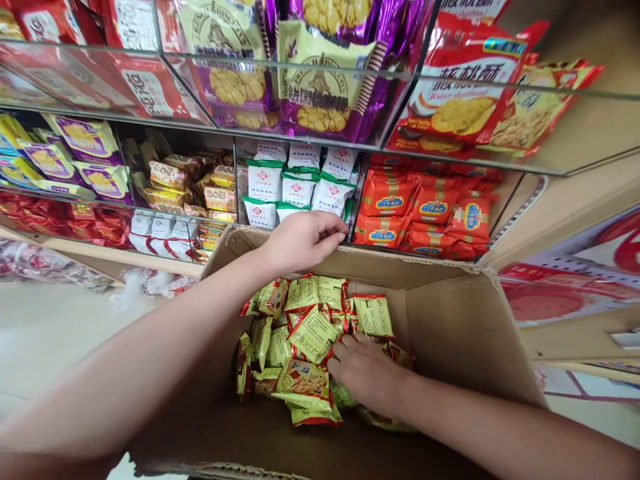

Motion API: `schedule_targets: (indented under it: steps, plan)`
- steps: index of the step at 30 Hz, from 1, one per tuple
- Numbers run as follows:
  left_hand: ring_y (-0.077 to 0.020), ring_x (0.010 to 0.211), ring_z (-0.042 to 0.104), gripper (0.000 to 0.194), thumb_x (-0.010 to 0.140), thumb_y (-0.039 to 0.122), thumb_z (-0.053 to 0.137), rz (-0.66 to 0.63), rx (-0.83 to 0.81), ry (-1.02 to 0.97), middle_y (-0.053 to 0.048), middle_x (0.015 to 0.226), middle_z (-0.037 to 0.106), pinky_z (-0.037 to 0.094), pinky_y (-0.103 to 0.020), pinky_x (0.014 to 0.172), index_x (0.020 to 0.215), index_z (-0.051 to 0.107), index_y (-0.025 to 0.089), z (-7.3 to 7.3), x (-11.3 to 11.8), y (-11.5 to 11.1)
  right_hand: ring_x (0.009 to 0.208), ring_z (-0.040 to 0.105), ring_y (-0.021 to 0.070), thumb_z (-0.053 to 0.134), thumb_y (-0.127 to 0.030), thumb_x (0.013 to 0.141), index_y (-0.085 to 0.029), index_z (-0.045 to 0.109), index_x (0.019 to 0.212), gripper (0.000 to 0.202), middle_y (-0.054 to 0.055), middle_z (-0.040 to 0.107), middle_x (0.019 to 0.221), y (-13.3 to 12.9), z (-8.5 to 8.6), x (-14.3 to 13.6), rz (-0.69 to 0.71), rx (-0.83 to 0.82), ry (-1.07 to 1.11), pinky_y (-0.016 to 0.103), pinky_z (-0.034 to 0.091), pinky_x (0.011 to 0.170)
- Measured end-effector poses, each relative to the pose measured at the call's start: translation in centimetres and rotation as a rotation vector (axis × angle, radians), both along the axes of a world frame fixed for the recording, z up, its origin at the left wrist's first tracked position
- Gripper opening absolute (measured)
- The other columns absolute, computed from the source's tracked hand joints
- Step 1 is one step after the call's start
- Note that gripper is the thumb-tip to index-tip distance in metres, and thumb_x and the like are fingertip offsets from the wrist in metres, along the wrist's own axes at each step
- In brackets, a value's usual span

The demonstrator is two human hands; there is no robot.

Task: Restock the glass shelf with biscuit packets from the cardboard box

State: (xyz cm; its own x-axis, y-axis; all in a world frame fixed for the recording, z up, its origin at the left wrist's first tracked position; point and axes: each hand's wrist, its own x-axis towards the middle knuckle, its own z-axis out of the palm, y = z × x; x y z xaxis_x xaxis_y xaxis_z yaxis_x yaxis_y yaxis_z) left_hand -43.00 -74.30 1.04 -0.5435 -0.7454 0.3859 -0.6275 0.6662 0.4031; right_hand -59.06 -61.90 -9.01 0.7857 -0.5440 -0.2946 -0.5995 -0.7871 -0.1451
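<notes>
An open cardboard box (455, 320) holds a loose pile of small yellow-green packets with red edges (314, 333). My right hand (367, 370) reaches down into the box, its fingers curled against the packets at the right of the pile; the fingertips are partly hidden, so what they hold cannot be made out. Over the box's far edge is my left hand (305, 241), fingers loosely bent with a gap to the thumb and nothing visible in them. It is in front of the white and green packets (297, 190) on the lower shelf.
Glass-fronted shelves carry red biscuit packets (383, 200), small golden packets (170, 175) and purple packets (95, 140). A glass shelf edge (300, 137) runs above my left hand. Plastic-wrapped goods (155, 283) lie on the floor at left. A wooden panel (600, 127) stands at right.
</notes>
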Motion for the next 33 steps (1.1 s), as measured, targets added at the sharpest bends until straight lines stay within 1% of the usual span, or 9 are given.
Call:
schedule_targets:
  steps: [4,8,11,13,16,18,22,29,33]
  plan:
    - [-0.0159,0.074,0.061,0.019,0.079,0.023,0.050,-0.007,0.056,0.023,-0.004,0.084,0.068,0.045,-0.026,0.068,0.090,0.065,0.016,0.3,0.3,0.2,0.082,0.052,0.0229,0.049,-0.012,0.072,-0.014,0.061,0.078,0.013,0.010,0.061,0.080,0.1,0.1,0.2,-0.030,0.094,0.012,0.041,0.039,0.080]
    - [-0.0163,0.078,0.062,0.020,0.082,0.023,0.048,-0.041,0.015,0.057,-0.005,0.087,0.068,0.047,-0.026,0.070,0.092,0.063,0.017,1.0,0.7,0.7,0.077,0.056,0.0211,0.059,-0.017,0.065,-0.016,0.062,0.077,0.012,0.007,0.064,0.076,-2.0,3.5,0.1,-0.073,0.177,-0.032,0.032,0.039,0.075]
    - [-0.0162,0.080,0.060,0.023,0.085,0.026,0.043,-0.097,0.122,0.242,-0.006,0.088,0.065,0.046,-0.026,0.073,0.097,0.060,0.016,1.7,0.9,1.6,0.073,0.055,0.0177,0.062,-0.026,0.068,-0.018,0.058,0.084,0.019,0.005,0.063,0.081,-3.9,7.2,-0.8,-0.281,0.154,-0.311,0.025,0.038,0.062]
    - [-0.0170,0.083,0.059,0.028,0.086,0.030,0.041,-0.209,0.261,0.327,-0.006,0.093,0.064,0.047,-0.026,0.073,0.107,0.055,0.017,2.1,0.8,2.5,0.072,0.053,0.0157,0.063,-0.029,0.069,-0.018,0.055,0.083,0.020,0.002,0.060,0.081,-4.8,9.3,-1.5,-0.423,0.102,-0.567,0.023,0.036,0.060]
    - [-0.0182,0.084,0.057,0.043,0.080,0.034,0.052,-0.301,0.424,0.327,-0.005,0.098,0.061,0.046,-0.027,0.073,0.120,0.045,0.019,2.2,0.2,3.7,0.066,0.049,0.0118,0.062,-0.025,0.071,-0.018,0.053,0.080,0.015,-0.002,0.056,0.074,-5.6,11.2,-2.3,-0.558,0.143,-0.920,0.022,0.035,0.059]
    - [-0.0165,0.077,0.055,0.047,0.073,0.034,0.062,-0.254,0.527,0.336,-0.003,0.091,0.061,0.045,-0.025,0.068,0.116,0.047,0.019,2.2,-0.3,4.0,0.064,0.048,0.0106,0.059,-0.023,0.072,-0.017,0.053,0.079,0.012,-0.003,0.055,0.071,-5.8,11.6,-2.6,-0.626,0.240,-1.088,0.021,0.036,0.058]
    - [-0.0134,0.070,0.052,0.029,0.069,0.032,0.067,-0.195,0.730,0.505,0.000,0.076,0.059,0.042,-0.022,0.063,0.089,0.058,0.015,2.3,-1.0,3.7,0.061,0.044,0.0094,0.061,-0.032,0.072,-0.016,0.051,0.075,0.019,-0.003,0.051,0.067,-6.1,11.4,-2.8,-0.660,0.433,-1.310,0.020,0.035,0.056]
    - [-0.0132,0.071,0.052,0.025,0.073,0.031,0.063,-0.253,0.778,0.624,-0.001,0.079,0.062,0.042,-0.023,0.066,0.091,0.061,0.013,3.2,-1.5,3.8,0.054,0.031,0.0071,0.048,-0.044,0.081,-0.015,0.046,0.060,0.036,-0.005,0.036,0.056,-6.5,11.3,-3.2,-0.754,0.352,-1.372,0.021,0.027,0.050]
    - [-0.0102,0.064,0.051,0.027,0.069,0.029,0.067,-0.233,0.801,0.636,0.001,0.075,0.060,0.040,-0.021,0.060,0.091,0.057,0.015,2.6,-1.6,3.9,0.061,0.042,0.0082,0.050,-0.041,0.081,-0.016,0.054,0.077,0.025,-0.004,0.046,0.065,-6.2,11.1,-3.3,-0.702,0.472,-1.404,0.020,0.034,0.056]
